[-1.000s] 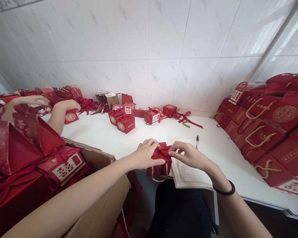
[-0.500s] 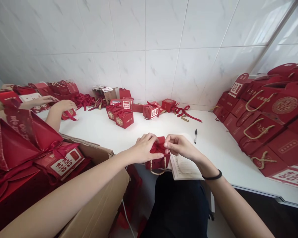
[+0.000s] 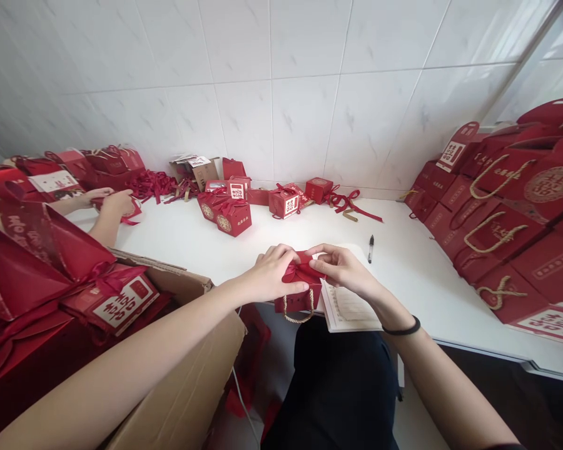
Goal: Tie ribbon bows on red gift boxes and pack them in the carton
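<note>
A small red gift box (image 3: 300, 301) with a gold rope handle (image 3: 298, 317) sits at the table's front edge between my hands. Red ribbon (image 3: 303, 271) is tied in a bow on top of it. My left hand (image 3: 276, 270) is closed over the bow's left side, its thumb lying along the box front. With thumb and fingertips, my right hand (image 3: 335, 265) pinches the ribbon's right side. Under my right wrist lies an open notebook (image 3: 351, 309), partly covered by the hand.
A black pen (image 3: 371, 249) lies right of the notebook. Red boxes are stacked at right (image 3: 502, 231); several small boxes (image 3: 234, 217) stand toward the wall. At left is a cardboard carton (image 3: 192, 369) of red boxes; beyond it, another person's hands (image 3: 117, 203) hold a small red box.
My right fingers have shifted from the bow's near side to over its right loop, pinching the ribbon there. The other person's hands have come together around their box.
</note>
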`<state>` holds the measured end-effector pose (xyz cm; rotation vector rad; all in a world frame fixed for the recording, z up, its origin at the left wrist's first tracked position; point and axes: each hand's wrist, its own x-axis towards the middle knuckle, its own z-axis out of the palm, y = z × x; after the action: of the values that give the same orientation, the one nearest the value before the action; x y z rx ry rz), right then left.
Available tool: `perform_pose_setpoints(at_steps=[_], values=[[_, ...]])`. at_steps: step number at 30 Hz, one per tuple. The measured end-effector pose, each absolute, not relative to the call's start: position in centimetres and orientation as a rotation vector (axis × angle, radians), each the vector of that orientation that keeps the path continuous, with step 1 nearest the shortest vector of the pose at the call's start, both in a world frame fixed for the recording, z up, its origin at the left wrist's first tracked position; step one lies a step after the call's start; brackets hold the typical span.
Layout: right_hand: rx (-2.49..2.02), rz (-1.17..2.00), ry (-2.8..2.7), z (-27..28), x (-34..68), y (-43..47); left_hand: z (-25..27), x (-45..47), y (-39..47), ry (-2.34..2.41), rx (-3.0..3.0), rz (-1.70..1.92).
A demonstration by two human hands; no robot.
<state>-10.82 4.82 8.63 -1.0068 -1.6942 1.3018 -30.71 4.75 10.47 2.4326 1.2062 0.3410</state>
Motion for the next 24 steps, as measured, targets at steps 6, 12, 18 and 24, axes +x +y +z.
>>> perform_pose_setpoints(at_steps=[6,12,18,24], values=[[-1.182,1.037,-1.602,8.0,-9.6,3.5,10.4,-30.7,4.7,1.208,2.432,0.360],[-1.306,1.197,-1.671,6.9,-10.7,2.9,10.5,-31.0,4.9,1.195,2.223,0.525],[-0.982,1.549,-1.331,5.3,-11.5,3.3,9.9,-33.1,6.1,1.623,1.864,0.541],[-0.838,1.641,-1.181,4.2,-11.6,3.3,9.8,-33.5,6.6,1.471,1.686,0.602]])
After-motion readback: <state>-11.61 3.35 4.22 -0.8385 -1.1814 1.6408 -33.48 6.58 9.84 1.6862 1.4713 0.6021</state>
